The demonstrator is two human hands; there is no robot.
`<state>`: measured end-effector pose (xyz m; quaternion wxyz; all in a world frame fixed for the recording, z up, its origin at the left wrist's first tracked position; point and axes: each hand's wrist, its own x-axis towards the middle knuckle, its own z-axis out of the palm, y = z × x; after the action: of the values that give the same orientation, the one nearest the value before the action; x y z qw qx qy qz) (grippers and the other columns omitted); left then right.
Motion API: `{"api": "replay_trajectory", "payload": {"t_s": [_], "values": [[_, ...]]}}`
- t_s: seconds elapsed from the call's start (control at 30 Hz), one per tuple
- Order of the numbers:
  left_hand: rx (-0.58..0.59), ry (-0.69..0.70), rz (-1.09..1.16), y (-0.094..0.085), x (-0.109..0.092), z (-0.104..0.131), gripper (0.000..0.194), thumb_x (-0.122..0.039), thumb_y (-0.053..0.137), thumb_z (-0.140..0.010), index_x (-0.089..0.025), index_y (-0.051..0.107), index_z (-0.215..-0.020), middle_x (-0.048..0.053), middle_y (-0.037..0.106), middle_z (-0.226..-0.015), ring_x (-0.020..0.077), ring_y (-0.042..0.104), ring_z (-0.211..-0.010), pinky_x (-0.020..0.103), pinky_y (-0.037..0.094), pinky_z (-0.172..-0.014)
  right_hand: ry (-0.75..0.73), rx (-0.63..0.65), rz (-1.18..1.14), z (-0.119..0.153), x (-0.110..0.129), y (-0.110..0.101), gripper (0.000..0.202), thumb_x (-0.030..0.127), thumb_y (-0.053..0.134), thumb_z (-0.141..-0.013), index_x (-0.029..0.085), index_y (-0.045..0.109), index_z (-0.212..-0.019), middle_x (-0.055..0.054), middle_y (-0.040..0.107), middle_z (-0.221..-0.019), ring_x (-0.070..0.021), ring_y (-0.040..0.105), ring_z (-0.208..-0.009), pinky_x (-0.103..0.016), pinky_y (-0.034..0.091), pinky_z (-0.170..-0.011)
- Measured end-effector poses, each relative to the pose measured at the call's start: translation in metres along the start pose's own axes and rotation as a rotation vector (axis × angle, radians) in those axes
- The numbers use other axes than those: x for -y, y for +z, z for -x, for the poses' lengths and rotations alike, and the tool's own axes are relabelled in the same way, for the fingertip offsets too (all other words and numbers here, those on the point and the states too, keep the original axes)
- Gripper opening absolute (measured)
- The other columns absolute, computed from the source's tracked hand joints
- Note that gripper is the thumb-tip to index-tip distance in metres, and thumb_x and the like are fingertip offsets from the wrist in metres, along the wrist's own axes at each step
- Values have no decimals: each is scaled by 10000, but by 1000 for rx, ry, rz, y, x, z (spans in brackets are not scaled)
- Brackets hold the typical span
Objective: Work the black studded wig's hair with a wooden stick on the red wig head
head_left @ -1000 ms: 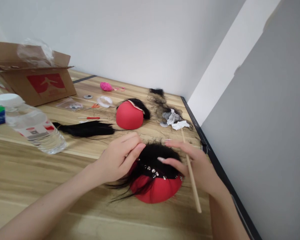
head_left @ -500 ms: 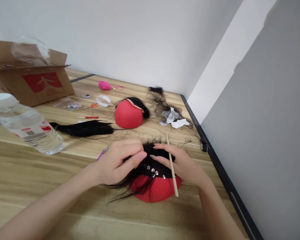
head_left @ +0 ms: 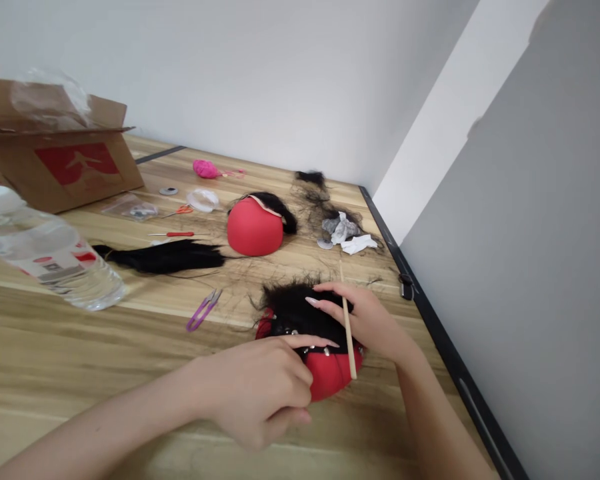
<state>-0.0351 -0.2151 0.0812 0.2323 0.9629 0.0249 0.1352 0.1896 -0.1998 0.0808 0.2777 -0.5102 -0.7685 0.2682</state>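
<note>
A red dome (head_left: 330, 377) lies at the front centre, partly covered by black hair (head_left: 293, 300) with several shiny pins along its edge. My left hand (head_left: 265, 383) lies over the dome's left side, index finger stretched along the pins, the other fingers curled; what they hold, if anything, is hidden. My right hand (head_left: 370, 323) rests on the hair from the right, with a thin wooden stick (head_left: 350, 340) held between its fingers. Purple thread snips (head_left: 204, 311) lie to the left of the dome.
Behind stands a second red dome (head_left: 255, 228) with black hair. A water bottle (head_left: 55, 260), cardboard box (head_left: 75, 167) and black hair bundle (head_left: 173, 257) are on the left. Crumpled tissue (head_left: 345, 230), loose hair, a red-handled hook (head_left: 180, 234) and pink yarn (head_left: 206, 169) also lie on the table.
My left hand has moved down from above the hair to the pinned edge and stretched out its index finger. The purple snips and more of the hair have come into sight.
</note>
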Motion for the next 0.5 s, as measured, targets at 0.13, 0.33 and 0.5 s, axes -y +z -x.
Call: {"api": "replay_trajectory", "payload": {"t_s": [0.13, 0.33, 0.5], "values": [[5, 10, -9, 2, -3, 0, 248, -128, 557, -784, -218, 437, -586, -25, 569, -559, 143, 507, -523, 398, 371, -1188, -15, -132, -27, 3, 5, -5, 257, 399, 584, -964, 224, 701, -1111, -60, 746, -1147, -229, 690, -1061, -402, 528, -959], [-71, 67, 245, 4, -1, -3, 347, -114, 544, -807, -235, 325, -566, -42, 506, -524, 136, 459, -496, 326, 475, -1092, 8, -218, -590, 13, 19, -8, 558, 693, 396, -945, 229, 686, -1054, -76, 780, -931, -241, 751, -879, -421, 596, -867], [7, 47, 443, -3, 6, -3, 366, -148, 539, -860, -230, 316, -582, -57, 427, -520, 133, 444, -511, 364, 474, -1078, 24, 173, -894, 12, 24, 3, 652, 763, 414, -888, 252, 681, -1195, -88, 750, -1057, -243, 745, -951, -423, 623, -844]]}}
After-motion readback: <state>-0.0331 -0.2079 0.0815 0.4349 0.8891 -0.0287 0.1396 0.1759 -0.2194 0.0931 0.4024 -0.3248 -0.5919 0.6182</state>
